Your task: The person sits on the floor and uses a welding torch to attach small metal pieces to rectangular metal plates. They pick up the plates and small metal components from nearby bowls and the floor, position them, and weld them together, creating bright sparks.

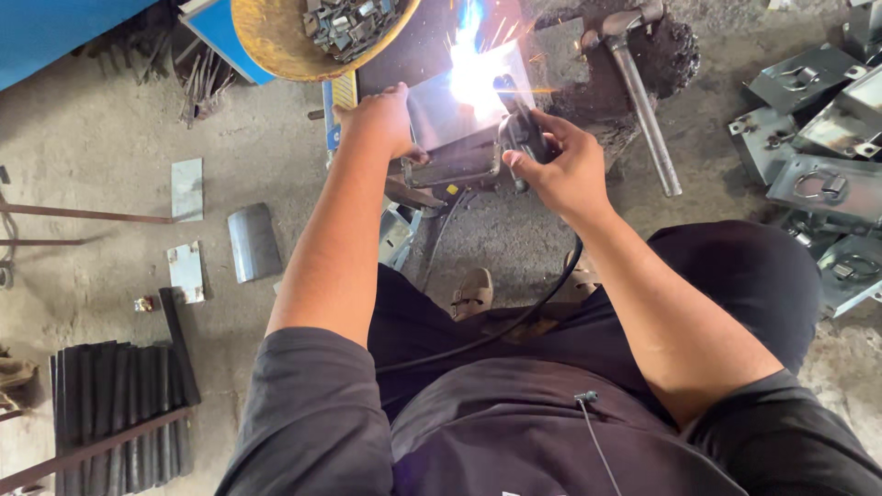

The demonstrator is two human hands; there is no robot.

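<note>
My right hand [560, 170] is clenched around the dark welding torch [522, 129], its tip pointed up at the bright arc [473, 73] that throws sparks off the top of the steel plate [450, 110]. The torch's black cable [501, 331] runs down from my palm and across my lap. My left hand [381, 119] grips the left edge of that same plate, thumb down against the small metal frame [455, 165] the plate stands on, holding it steady and upright between my two hands.

Just beyond the plate, a hammer [638, 92] lies on the concrete floor [101, 138], head away from me, handle slanting toward my right. Above my left hand sits a yellow bowl [276, 46] heaped with small grey metal pieces [349, 23], resting against something blue. Far to my right lies a pile of stamped metal plates with ring handles [818, 174]. To my left, well apart, a few flat offcuts [188, 188] and one curved sheet [253, 241] lie scattered, and nearer my left elbow a bundle of dark bars [119, 404] rests on the floor. My sandalled foot [473, 292] shows below the work.
</note>
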